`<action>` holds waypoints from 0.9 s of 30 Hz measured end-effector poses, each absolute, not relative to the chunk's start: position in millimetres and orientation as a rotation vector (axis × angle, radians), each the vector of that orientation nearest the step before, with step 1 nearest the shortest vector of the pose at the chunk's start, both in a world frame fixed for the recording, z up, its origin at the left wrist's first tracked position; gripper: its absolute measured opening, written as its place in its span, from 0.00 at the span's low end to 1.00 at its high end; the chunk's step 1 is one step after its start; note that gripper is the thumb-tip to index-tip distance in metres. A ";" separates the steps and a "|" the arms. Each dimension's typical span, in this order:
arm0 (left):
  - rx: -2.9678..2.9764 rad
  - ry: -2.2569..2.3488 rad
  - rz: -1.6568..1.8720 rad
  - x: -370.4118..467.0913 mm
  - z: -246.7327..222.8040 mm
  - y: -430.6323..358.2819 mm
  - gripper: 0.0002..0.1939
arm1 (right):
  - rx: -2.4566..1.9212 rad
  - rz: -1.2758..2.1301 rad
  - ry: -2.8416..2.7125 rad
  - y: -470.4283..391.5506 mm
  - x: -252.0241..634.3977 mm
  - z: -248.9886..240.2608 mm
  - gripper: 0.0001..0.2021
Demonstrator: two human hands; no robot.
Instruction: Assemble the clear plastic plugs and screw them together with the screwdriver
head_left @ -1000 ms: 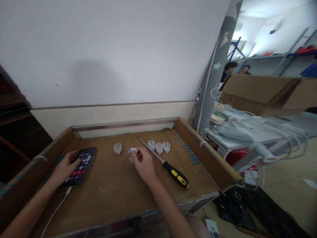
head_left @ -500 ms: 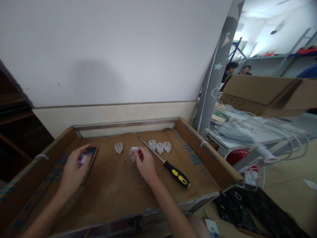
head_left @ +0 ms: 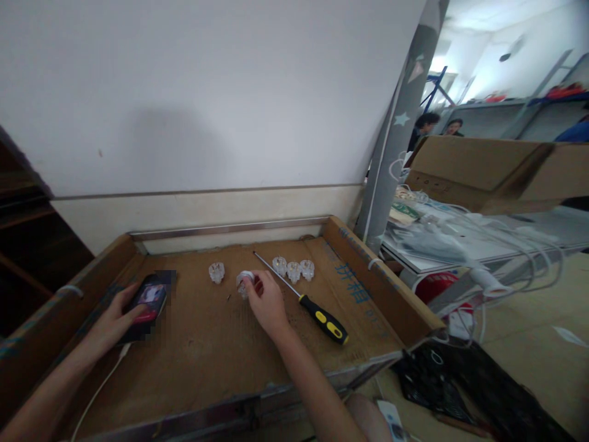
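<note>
Nearest, shows a white cable [head_left: 103, 382] leading up the cardboard-lined tabletop [head_left: 202, 374] to the lower end of a phone [head_left: 154, 296]. Touches the phone with the left hand [head_left: 105, 324], forefinger at the near edge and thumb over the lit screen, set apart; cannot tell whether hidden fingers grip from below. To the right, leaves the black-and-yellow screwdriver [head_left: 323, 319] out of both hands, with its tip pointing away towards the wall. Pinches one clear plug [head_left: 245, 280], white on top, between thumb and fingers of the right hand [head_left: 269, 305]. Just beside, shows a small metal piece [head_left: 229, 297], too tiny to name surely.

Slightly farther, shows a lone clear plug [head_left: 216, 272] on the left and a cluster of three clear plugs [head_left: 293, 271] beyond the screwdriver shaft. Seems partway along, judging by one plug in hand and four out of hand; cannot tell finished from unfinished among them.

Behind, meets a pale wall [head_left: 230, 92] and a grey pole [head_left: 384, 153]. Farther right, shows an open cardboard box [head_left: 469, 166] beside tangled cables, and beyond it two people [head_left: 453, 127].
</note>
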State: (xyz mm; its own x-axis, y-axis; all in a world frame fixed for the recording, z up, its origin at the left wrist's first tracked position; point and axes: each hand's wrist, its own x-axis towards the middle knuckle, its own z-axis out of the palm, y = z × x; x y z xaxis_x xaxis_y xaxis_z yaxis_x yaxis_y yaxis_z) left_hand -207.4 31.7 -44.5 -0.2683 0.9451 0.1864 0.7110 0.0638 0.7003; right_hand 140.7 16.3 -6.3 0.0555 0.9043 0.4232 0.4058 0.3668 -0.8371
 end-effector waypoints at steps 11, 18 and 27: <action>1.723 2.179 1.055 -171.1 -0.9 6.9 0.33 | -1.224 0.562 -1.560 16.8 140.7 -6.2 0.13; 2.576 1.573 0.871 -54.5 6.1 -8.0 0.30 | -1.163 0.584 -1.626 10.4 140.2 -7.4 0.12; 2.629 1.303 0.840 -18.2 -7.9 -10.5 0.29 | -1.227 0.583 -1.711 -22.5 146.7 -8.3 0.08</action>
State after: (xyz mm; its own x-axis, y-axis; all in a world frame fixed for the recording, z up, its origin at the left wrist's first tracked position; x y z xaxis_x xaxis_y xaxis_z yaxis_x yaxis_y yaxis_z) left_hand -18.2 -10.5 -7.9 0.4848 0.7588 0.4349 0.7095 -0.6320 0.3118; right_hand 146.7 -22.5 -8.3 -0.0788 0.9115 0.4037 0.4751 0.3904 -0.7886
